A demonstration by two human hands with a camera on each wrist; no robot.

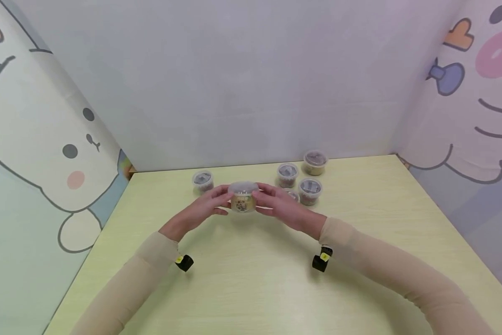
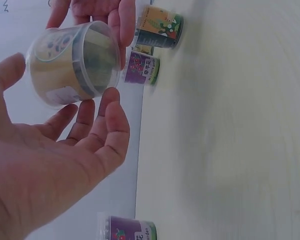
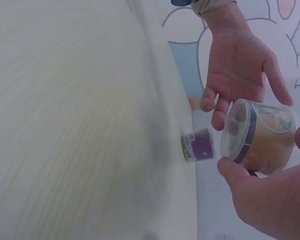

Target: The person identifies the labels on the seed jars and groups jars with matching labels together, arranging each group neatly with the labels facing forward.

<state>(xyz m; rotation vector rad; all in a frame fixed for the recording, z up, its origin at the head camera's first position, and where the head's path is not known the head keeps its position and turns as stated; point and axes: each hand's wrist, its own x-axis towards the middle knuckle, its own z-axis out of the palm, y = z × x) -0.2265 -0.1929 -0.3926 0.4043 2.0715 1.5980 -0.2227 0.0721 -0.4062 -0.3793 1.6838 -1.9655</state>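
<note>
Head view: left hand (image 1: 204,204) and right hand (image 1: 283,208) grasp a lidded tub (image 1: 243,199) between them, raised above the table (image 1: 242,288); other tubs (image 1: 287,175) stand behind. Level carry looks wise.

Left wrist: left thumb near the lid, fingertips by the base; even, light pressure should suit clear plastic.

Right wrist: right thumb and fingers hold opposite. Matching both grips should prevent tipping; purple tub (image 3: 199,145) beyond.
</note>
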